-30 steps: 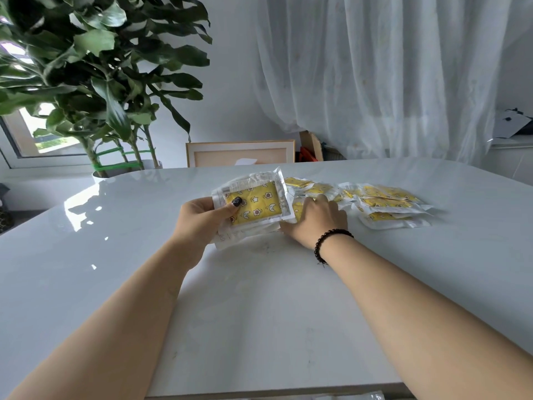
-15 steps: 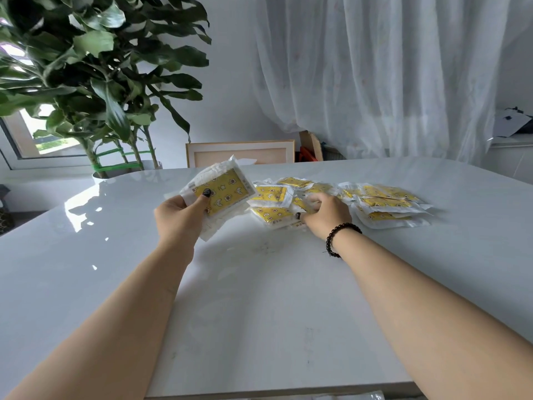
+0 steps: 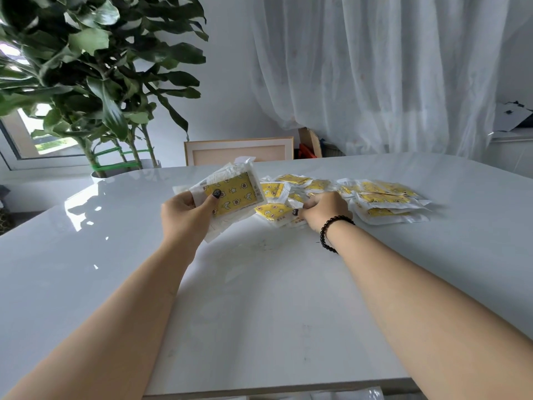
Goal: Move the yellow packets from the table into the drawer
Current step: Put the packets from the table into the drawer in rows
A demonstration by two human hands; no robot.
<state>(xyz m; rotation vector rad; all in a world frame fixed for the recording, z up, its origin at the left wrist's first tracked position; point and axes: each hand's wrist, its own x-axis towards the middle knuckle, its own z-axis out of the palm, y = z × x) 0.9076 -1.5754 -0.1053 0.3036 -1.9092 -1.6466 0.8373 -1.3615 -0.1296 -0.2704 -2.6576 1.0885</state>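
My left hand (image 3: 186, 216) holds a stack of yellow packets (image 3: 233, 194) lifted off the white table (image 3: 259, 298), thumb on top of the star-and-moon print. Several more yellow packets (image 3: 383, 197) lie scattered across the table's far middle and right. My right hand (image 3: 323, 210), a black bead bracelet on its wrist, pinches a packet (image 3: 272, 211) at the near edge of that pile. No drawer is in view.
A large potted plant (image 3: 86, 82) stands past the table's left far corner. A framed panel (image 3: 239, 151) leans behind the table. White curtains (image 3: 375, 67) hang at the back. The table's front edge (image 3: 274, 388) runs close to me.
My left hand lifted its stack of packets up and to the left, away from the pile. My right hand shifted right onto the pile and closed its fingers on a packet there.
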